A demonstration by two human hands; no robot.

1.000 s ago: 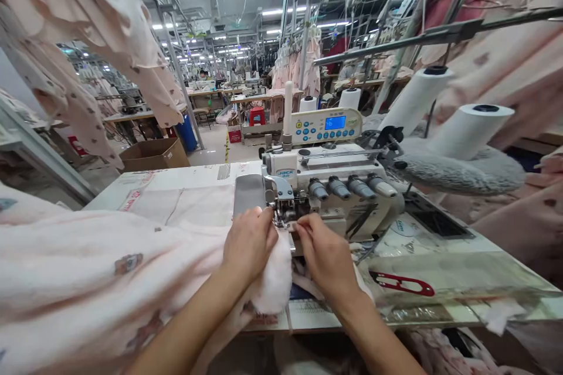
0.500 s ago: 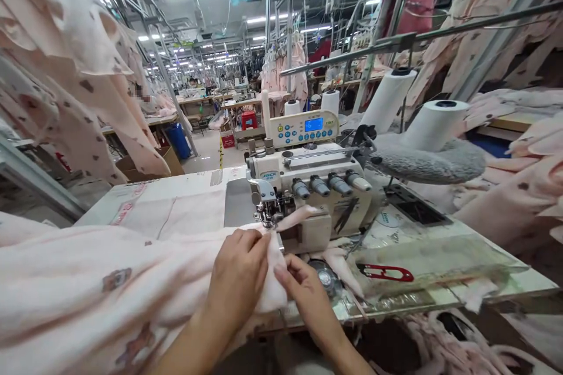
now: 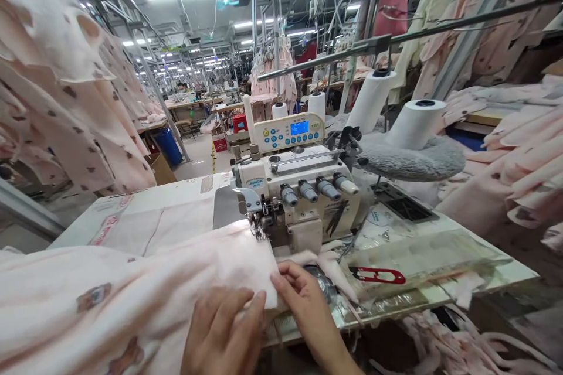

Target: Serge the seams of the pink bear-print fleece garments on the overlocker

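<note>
Pale pink fleece fabric [image 3: 237, 258] printed with brown bears lies across the machine bed, its corner under the presser foot [image 3: 258, 228] of a white overlock sewing machine [image 3: 308, 187]. Over the near part of this cloth is my left hand [image 3: 224, 328], somewhat blurred, its fingers apart. My right hand [image 3: 305, 299] pinches the fabric's right edge between thumb and fingers, just in front of the machine. Whatever lies beneath my left palm is hidden.
Red thread snips [image 3: 377, 275] rest on the table to the right, near fabric scraps [image 3: 336, 272]. White thread cones [image 3: 417, 123] stand behind the machine, one with a grey fluffy ring at its base. Pink garments [image 3: 74, 88] hang on the left.
My left hand has drawn back from the presser foot toward me, and its fingers have spread. My right hand stays at the fabric edge. The narrow strip beside the foot has dropped lower.
</note>
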